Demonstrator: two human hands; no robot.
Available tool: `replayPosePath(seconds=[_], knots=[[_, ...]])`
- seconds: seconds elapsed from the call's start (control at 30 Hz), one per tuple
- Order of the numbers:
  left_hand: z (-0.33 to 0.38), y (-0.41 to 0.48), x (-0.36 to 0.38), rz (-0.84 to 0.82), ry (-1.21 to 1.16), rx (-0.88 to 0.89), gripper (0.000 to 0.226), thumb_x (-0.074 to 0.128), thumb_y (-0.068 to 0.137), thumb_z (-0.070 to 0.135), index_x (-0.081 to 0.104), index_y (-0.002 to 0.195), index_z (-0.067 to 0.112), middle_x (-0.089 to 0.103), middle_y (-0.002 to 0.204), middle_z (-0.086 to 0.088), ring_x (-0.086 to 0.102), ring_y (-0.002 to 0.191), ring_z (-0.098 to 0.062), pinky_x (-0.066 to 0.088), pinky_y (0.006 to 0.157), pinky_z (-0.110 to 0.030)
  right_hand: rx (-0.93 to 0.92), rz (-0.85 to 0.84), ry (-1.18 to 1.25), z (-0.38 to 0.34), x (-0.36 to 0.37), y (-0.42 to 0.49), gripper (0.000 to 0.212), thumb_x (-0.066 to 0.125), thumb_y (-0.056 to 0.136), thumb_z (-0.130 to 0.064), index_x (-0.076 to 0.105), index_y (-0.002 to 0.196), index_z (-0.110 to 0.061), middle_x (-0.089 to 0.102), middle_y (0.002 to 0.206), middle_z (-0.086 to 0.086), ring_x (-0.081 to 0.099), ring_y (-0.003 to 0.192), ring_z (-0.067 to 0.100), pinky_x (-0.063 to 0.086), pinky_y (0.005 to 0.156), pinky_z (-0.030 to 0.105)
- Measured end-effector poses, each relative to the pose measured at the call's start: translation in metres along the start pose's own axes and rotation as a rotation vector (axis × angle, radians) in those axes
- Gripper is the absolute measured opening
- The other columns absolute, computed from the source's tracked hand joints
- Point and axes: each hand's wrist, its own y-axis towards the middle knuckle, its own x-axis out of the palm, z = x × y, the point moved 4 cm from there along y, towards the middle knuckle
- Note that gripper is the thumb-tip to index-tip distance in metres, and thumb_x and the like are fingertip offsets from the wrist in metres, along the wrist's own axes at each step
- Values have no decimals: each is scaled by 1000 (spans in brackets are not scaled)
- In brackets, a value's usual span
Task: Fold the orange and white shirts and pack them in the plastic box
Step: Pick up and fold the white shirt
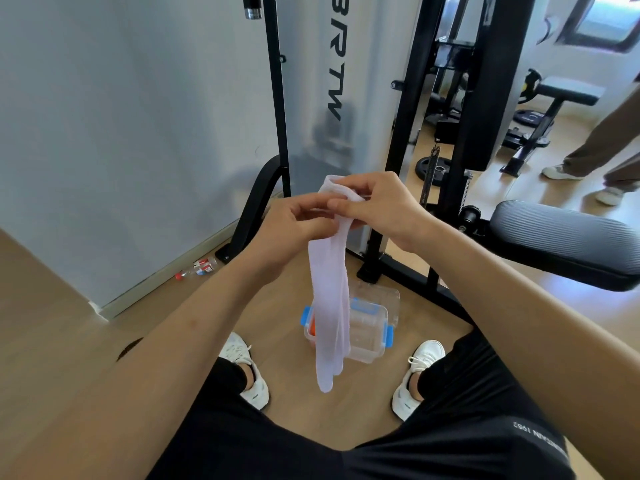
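A thin white shirt (329, 306) hangs down as a long narrow strip from both hands, held chest-high over the floor. My left hand (294, 230) pinches its upper part from the left. From the right, my right hand (377, 206) grips the top edge. Below, a clear plastic box (367, 332) with blue clips stands open on the wooden floor between my feet. An orange shirt (312, 329) shows inside at the box's left end, mostly hidden behind the white fabric. The clear lid (381, 294) lies just behind the box.
A black gym machine frame (398, 168) stands right behind the box, with a padded bench (568, 244) at the right. A small bottle (197, 270) lies by the wall at the left. Another person's legs (595, 161) stand at the far right.
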Motion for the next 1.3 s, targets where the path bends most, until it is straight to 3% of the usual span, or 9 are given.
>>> replayPosePath(seconds=[0.17, 0.27, 0.33, 0.43, 0.63, 0.77, 0.9, 1.03, 1.3], knots=[[-22, -10, -17, 212, -176, -38, 25, 68, 78, 6, 79, 99, 15, 76, 97, -7, 70, 88, -19, 55, 81, -31, -101, -37, -67, 4, -9, -5, 30, 70, 90, -2, 73, 108, -26, 72, 102, -20, 66, 91, -10, 52, 80, 12], [-48, -15, -25, 278, -108, -48, 38, 75, 69, 25, 73, 107, 25, 69, 102, 4, 65, 91, -14, 53, 85, -29, -134, -22, -73, 2, -15, -4, 30, 71, 89, -4, 73, 114, -21, 74, 108, -11, 68, 102, 0, 54, 91, 19], [-70, -18, -21, 183, -2, -72, 54, 82, 71, 37, 64, 121, 36, 66, 120, 9, 63, 110, -9, 51, 95, -28, -159, -44, -53, -1, -19, -3, 33, 71, 89, -5, 71, 119, -20, 73, 116, -2, 66, 112, 13, 53, 100, 27], [-103, -22, -1, -92, 40, -153, 64, 85, 79, 27, 55, 134, 37, 63, 134, 10, 59, 126, -13, 48, 105, -41, -174, -65, -1, -6, -27, -4, 37, 72, 88, -6, 69, 120, -25, 72, 117, 0, 66, 111, 14, 53, 101, 31], [-141, -29, 32, -178, 114, -332, 41, 86, 76, 36, 74, 112, 20, 77, 109, 5, 73, 101, -15, 58, 93, -47, -185, 70, 22, -3, -53, -5, 32, 73, 88, -6, 71, 116, -20, 71, 116, 11, 67, 105, 17, 55, 97, 30], [-154, -40, 43, -171, 98, -365, 31, 83, 79, 41, 77, 103, 21, 78, 105, 4, 73, 100, -18, 58, 92, -49, -187, 249, 4, 11, -76, -5, 30, 73, 87, -7, 72, 114, -19, 71, 106, -4, 66, 96, 5, 55, 90, 23], [-157, -53, 49, -119, 62, -356, 23, 79, 85, 32, 75, 100, 14, 78, 101, -3, 72, 98, -24, 57, 91, -50, -104, 449, 35, 35, -98, 1, 31, 71, 87, -6, 73, 117, -13, 72, 107, -2, 68, 99, 8, 56, 87, 21], [-155, -64, 41, -84, -19, -353, 18, 75, 88, 21, 74, 106, 16, 78, 106, -4, 72, 103, -24, 56, 92, -45, 14, 569, -13, 62, -113, 12, 29, 69, 89, -6, 73, 115, -17, 68, 101, -14, 63, 93, -5, 51, 74, 7], [-136, -70, 18, -16, -94, -376, 19, 70, 91, 19, 71, 111, 19, 77, 107, 1, 73, 99, -12, 56, 85, -29, 350, 524, -61, 157, -101, 33, 33, 65, 90, -12, 69, 122, -19, 63, 108, -1, 59, 102, 17, 50, 74, 22]])
